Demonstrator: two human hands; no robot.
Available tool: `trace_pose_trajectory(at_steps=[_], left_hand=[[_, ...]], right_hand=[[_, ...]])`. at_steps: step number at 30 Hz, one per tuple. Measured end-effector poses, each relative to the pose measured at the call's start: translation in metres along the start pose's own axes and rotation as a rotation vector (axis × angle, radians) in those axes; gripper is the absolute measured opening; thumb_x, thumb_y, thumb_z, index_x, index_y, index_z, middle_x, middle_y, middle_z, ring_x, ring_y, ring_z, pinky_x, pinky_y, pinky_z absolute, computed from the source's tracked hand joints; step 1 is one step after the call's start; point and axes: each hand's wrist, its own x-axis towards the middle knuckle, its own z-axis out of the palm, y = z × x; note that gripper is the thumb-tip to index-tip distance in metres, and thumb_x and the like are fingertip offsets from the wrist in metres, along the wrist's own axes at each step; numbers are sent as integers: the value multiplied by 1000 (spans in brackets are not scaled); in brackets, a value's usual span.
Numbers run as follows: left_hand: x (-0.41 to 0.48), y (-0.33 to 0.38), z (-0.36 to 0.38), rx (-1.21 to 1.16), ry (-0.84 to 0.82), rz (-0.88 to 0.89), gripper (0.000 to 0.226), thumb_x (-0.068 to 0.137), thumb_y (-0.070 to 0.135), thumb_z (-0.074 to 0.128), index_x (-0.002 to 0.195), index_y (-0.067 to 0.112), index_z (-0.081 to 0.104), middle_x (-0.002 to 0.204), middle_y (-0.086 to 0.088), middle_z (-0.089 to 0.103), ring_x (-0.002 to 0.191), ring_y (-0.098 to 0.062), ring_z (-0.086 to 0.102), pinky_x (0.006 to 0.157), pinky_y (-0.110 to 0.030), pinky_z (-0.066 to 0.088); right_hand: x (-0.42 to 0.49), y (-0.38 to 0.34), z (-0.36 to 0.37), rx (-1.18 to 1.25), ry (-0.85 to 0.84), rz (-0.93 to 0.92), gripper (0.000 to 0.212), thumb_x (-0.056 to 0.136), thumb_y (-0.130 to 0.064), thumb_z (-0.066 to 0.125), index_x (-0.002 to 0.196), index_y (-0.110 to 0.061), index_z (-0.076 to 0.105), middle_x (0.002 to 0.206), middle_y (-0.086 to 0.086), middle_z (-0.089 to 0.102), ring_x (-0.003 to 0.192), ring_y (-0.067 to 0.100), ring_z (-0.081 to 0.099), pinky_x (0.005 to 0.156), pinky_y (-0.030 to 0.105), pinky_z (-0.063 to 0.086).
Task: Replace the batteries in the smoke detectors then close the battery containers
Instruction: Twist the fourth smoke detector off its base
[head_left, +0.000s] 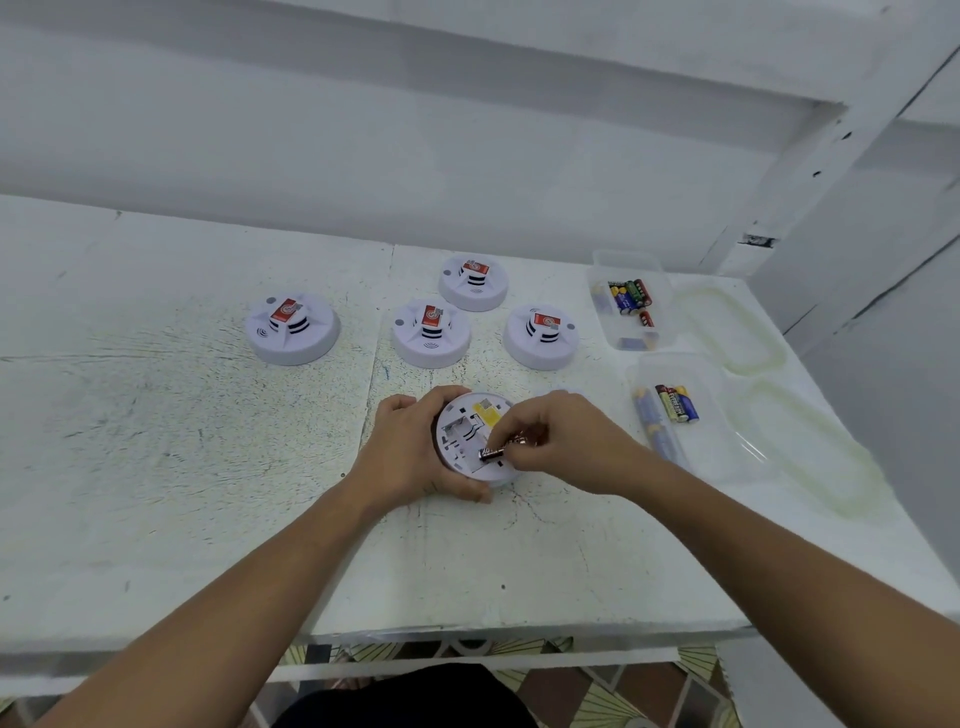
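While both forearms reach out over the near edge, the left hand (410, 447) curls round the left rim of the upturned smoke detector (460, 428), thumb at the near side and fingers over the far side, holding it on the table (156, 415). The right hand (561, 441) comes in from the right with its wrist bent, and its thumb and fingertips pinch a dark battery (492, 453). That battery lies slanted across the open compartment in the detector's underside, and I cannot tell whether it is seated.

Beyond the hands, four more smoke detectors (431, 332) sit dome up, each with a red label on top: three bunched together and one off to the left, well apart from the others.

At the right stand two clear plastic tubs. The far tub (623, 257) holds a cluster of loose batteries (628, 295), and the near tub (727, 441) holds a few more. Two translucent lids (737, 332) lie flat just beside them, further right.

The white tabletop is scuffed and speckled, with a seam running away from the person. Behind it is a plain white wall (415, 156), and patterned floor tiles (623, 696) show below the table's front edge.
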Motion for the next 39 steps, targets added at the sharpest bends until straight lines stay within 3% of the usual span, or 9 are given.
trace_pose_trajectory(at_steps=[3, 5, 9, 14, 19, 23, 25, 33, 39], left_hand=[[-1, 2, -1, 4, 7, 1, 107, 24, 68, 80, 120, 48, 37, 104, 35, 52, 108, -5, 33, 93, -10, 17], [-1, 3, -1, 4, 6, 11, 105, 25, 67, 80, 119, 48, 38, 103, 35, 53, 105, 7, 32, 93, -14, 18], [-3, 6, -1, -22, 11, 18, 102, 26, 67, 78, 118, 47, 39, 103, 36, 51, 101, 30, 18, 91, -9, 16], [-5, 9, -2, -33, 1, -23, 96, 24, 66, 78, 111, 56, 38, 105, 37, 51, 99, 6, 27, 89, -13, 22], [-5, 8, -2, -46, 6, -19, 100, 24, 66, 77, 114, 52, 39, 105, 38, 50, 98, 30, 14, 93, -20, 24], [-3, 6, -2, -27, -8, -17, 102, 23, 68, 78, 116, 52, 38, 107, 37, 50, 98, 8, 26, 91, -9, 22], [-3, 6, -2, -23, -5, -6, 102, 23, 68, 77, 117, 50, 39, 107, 38, 49, 98, 9, 26, 91, -8, 21], [-3, 6, -2, -18, -5, -18, 105, 23, 68, 77, 119, 49, 39, 107, 37, 50, 105, -2, 29, 92, -15, 21], [-3, 7, -2, -25, -1, -17, 107, 23, 69, 77, 120, 47, 39, 108, 37, 49, 103, 2, 29, 94, -20, 22]], right_hand=[[2, -1, -7, 247, -7, 133, 16, 80, -3, 65, 86, -13, 76, 74, -2, 73, 62, 3, 59, 58, 19, 49], [2, -1, -15, 458, -31, 226, 13, 83, 0, 63, 87, -5, 74, 82, 14, 73, 72, 17, 66, 68, 28, 57], [1, -2, -24, 866, -39, 386, 11, 88, 3, 57, 82, 4, 66, 80, 20, 70, 79, 32, 71, 73, 42, 60], [-4, 10, -46, 1062, 133, 419, 8, 89, 4, 54, 82, 7, 58, 70, 20, 63, 72, 33, 71, 66, 40, 61], [-21, 29, -92, 800, 339, 438, 16, 85, 10, 58, 98, 0, 58, 73, 14, 57, 61, 26, 66, 57, 36, 60], [-35, 59, -118, 404, 480, 513, 29, 79, 4, 71, 99, -6, 53, 78, 14, 59, 63, 33, 65, 70, 46, 60], [-38, 71, -120, 222, 483, 573, 26, 77, 1, 73, 94, -5, 55, 80, 15, 62, 62, 32, 66, 70, 47, 59], [-36, 94, -90, -14, 347, 731, 20, 79, -2, 71, 94, -9, 61, 95, 12, 58, 58, 25, 66, 40, 23, 48], [-31, 105, -80, -139, 357, 816, 20, 73, 0, 68, 93, 3, 63, 88, 20, 69, 74, 35, 69, 74, 48, 58]])
